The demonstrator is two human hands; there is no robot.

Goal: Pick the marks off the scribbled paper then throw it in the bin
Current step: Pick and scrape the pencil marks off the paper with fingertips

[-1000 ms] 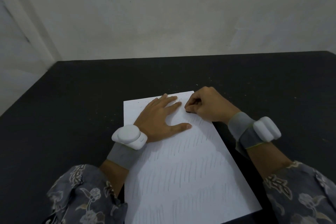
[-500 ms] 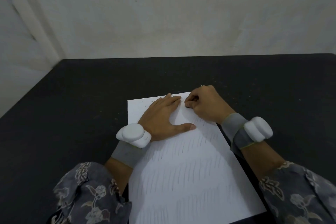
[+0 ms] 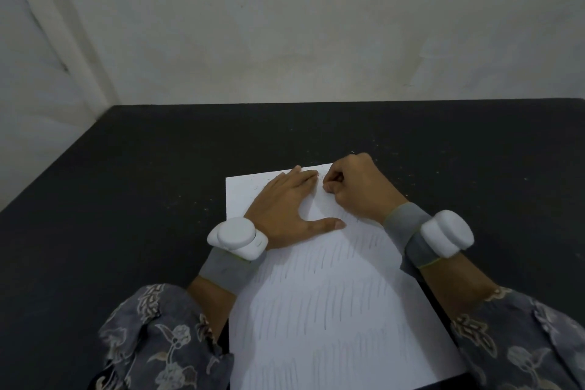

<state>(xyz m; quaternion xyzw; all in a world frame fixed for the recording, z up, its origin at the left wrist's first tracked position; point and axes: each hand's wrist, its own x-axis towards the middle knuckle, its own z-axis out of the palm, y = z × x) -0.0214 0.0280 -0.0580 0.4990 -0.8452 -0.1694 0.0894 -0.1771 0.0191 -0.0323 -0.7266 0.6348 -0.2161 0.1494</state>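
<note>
Head view, looking down: a white sheet of paper covered in rows of short grey pencil strokes lies flat on the matte black tabletop, its long side running away from the person and angled a little to the right. The left hand lies palm-down on the sheet's far half, fingers straight and together, thumb spread out to the right, pressing the paper to the tabletop. The right hand sits just beside it at the sheet's far right corner, its grip curled into a loose fist with the fingertips tucked down against the paper; whether they pinch anything I cannot tell. Tiny dark crumbs dot the paper between the two hands, right at the left fingertips. Each wrist carries a grey band with a white rounded device, and patterned grey floral sleeves cover the forearms. A pale plaster wall rises behind the tabletop.
</note>
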